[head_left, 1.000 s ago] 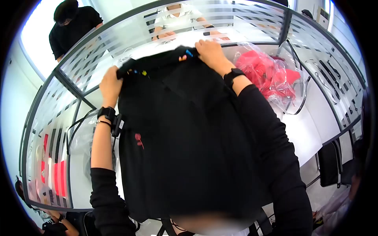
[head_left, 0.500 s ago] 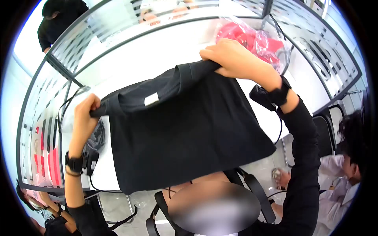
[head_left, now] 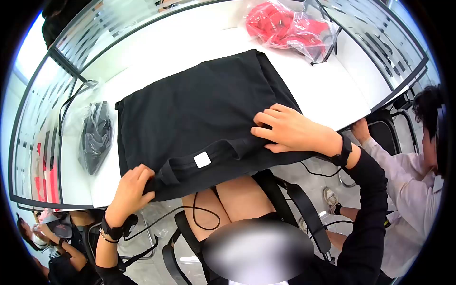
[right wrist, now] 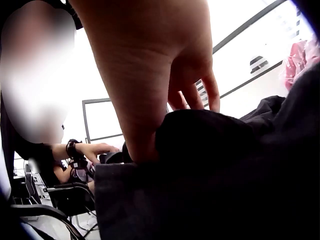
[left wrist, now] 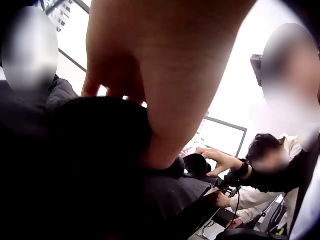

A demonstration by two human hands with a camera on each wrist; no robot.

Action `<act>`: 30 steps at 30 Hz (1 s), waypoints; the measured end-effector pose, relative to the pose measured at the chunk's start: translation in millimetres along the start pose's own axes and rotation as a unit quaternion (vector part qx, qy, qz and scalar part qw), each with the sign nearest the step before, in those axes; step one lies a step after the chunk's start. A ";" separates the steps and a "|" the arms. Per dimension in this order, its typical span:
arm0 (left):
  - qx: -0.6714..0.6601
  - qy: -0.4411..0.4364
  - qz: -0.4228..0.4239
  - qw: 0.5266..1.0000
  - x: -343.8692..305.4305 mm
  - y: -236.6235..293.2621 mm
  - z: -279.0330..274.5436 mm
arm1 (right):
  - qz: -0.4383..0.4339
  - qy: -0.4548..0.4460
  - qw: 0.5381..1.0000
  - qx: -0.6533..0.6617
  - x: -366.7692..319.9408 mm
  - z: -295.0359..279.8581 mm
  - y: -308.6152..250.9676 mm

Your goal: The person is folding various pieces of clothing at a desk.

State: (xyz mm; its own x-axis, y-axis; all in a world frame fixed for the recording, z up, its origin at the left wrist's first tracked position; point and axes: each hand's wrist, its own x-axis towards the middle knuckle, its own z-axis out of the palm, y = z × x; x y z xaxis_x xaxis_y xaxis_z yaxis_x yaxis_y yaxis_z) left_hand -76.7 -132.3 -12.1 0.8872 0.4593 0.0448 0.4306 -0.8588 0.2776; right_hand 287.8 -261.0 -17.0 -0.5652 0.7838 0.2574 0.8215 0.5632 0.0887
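Note:
A black shirt [head_left: 199, 104] lies spread on the white table in the head view, its collar and white label [head_left: 202, 160] toward the person at the table's near edge. My left hand [head_left: 130, 192] grips the cloth at the near left corner, left of the collar. My right hand [head_left: 294, 130] has its fingers curled on the cloth to the right of the collar. In the left wrist view, the left hand [left wrist: 155, 65] holds a bunched fold of dark cloth [left wrist: 105, 125] between thumb and fingers. The right wrist view has the right hand [right wrist: 155, 65] round a similar fold [right wrist: 205, 130].
Red items in a clear bag [head_left: 289, 28] lie at the table's back right. A bag with dark contents [head_left: 96, 137] is left of the shirt. Striped glass partitions border the white table [head_left: 327, 90]. A person in a light shirt [head_left: 403, 190] sits at the right.
The shirt has come down from being held up and now lies on the table, collar toward the person. Both hands have moved nearer the body, still gripping it; the pink motif has gone from view.

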 end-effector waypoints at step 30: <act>0.042 -0.025 -0.072 0.996 70.5 -102.0 -17.3 | 0.220 -0.095 0.960 0.143 -9.3 1.7 87.1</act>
State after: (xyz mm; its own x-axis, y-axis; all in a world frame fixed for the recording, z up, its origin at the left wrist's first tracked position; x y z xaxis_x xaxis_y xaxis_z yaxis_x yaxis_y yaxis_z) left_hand -60.9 -8.4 -20.7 0.8215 0.5689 -0.0390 0.5646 -0.8018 0.1961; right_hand 364.5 -218.8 -13.3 -0.1937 0.9807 0.0265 0.9449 0.1937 -0.2639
